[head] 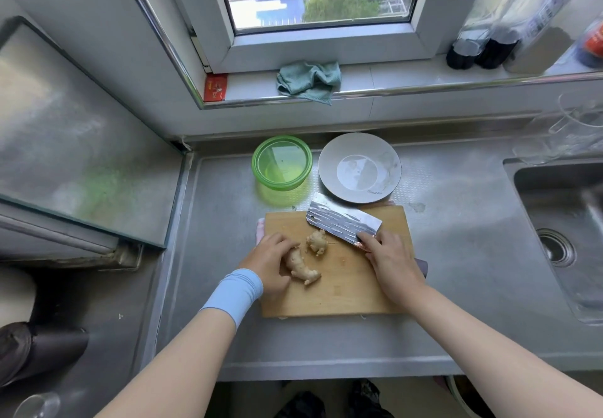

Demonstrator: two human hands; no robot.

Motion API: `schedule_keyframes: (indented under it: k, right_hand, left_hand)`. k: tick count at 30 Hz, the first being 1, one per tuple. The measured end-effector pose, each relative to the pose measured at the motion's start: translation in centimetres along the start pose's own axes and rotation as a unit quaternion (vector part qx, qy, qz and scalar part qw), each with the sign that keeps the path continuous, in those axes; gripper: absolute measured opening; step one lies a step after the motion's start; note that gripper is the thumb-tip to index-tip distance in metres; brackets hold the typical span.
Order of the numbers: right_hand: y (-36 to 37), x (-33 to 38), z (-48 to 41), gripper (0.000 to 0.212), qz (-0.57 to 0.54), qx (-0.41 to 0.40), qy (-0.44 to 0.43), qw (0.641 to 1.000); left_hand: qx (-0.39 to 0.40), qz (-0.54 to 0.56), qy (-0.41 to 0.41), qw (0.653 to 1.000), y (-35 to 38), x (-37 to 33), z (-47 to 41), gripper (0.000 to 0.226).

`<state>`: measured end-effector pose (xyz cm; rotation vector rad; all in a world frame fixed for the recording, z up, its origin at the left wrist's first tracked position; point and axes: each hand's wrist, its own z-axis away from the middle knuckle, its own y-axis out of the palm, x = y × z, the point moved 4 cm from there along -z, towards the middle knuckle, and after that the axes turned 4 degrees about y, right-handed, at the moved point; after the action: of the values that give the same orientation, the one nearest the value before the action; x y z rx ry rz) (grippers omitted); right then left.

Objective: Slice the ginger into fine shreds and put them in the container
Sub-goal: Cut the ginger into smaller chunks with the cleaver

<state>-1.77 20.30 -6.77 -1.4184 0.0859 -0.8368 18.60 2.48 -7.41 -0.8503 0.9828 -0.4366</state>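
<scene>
Lower centre of the frame, your forearms reach in, with a pale blue sleeve band point(235, 293) on the left wrist. Just above it, your left hand point(270, 262) curls its fingers over the left end of the larger beige knobbly ginger piece point(302, 266) and pins it to the rectangular light wooden cutting board point(346, 296). A smaller ginger knob point(317, 242) sits loose just beyond, close by but apart.

Handling call: the ginger is light, firm and fibrous, and its lumpy shape is likely to rock. Hold the fat middle with fingertips tucked and put a flat cut face down first.

Centre right, your right hand point(391, 262) is wrapped tight round the handle of the steel cleaver point(342, 221). The handle is mostly hidden, with the forefinger up at the blade's heel. The blade angles toward the upper left with its broad face showing. Its edge is right by the smaller knob; I can't tell if they touch.

Further up on the steel counter point(456, 221) stands a round translucent green plastic container point(282, 182), with no shreds visible in it. A round grey plate point(329, 169) sits to its right. On the sill at top centre lies a crumpled teal cloth point(308, 82).
</scene>
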Motion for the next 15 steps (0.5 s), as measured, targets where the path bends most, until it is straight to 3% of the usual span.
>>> schedule_keyframes:
  k: [4, 8, 11, 15]
  right_hand:
    - [0.3, -0.1, -0.1, 0.039, 0.027, -0.059, -0.008, 0.998]
    - [0.4, 0.9, -0.5, 0.034, 0.094, -0.048, 0.015, 0.994]
    - [-0.2, 3.7, -1.6, 0.045, 0.132, -0.048, 0.003, 0.990]
    - [0.9, 8.9, -3.5, 0.065, 0.025, 0.101, -0.072, 0.992]
  left_hand:
    - [0.017, -0.042, -0.012, 0.999, -0.6, -0.6, 0.3, 0.057]
    - [0.021, -0.054, -0.046, 0.997, -0.9, -0.6, 0.7, 0.053]
    - [0.023, -0.056, -0.058, 0.996, -1.0, -0.5, 0.8, 0.048]
    - [0.028, -0.050, -0.077, 0.995, -0.9, -0.1, 1.1, 0.046]
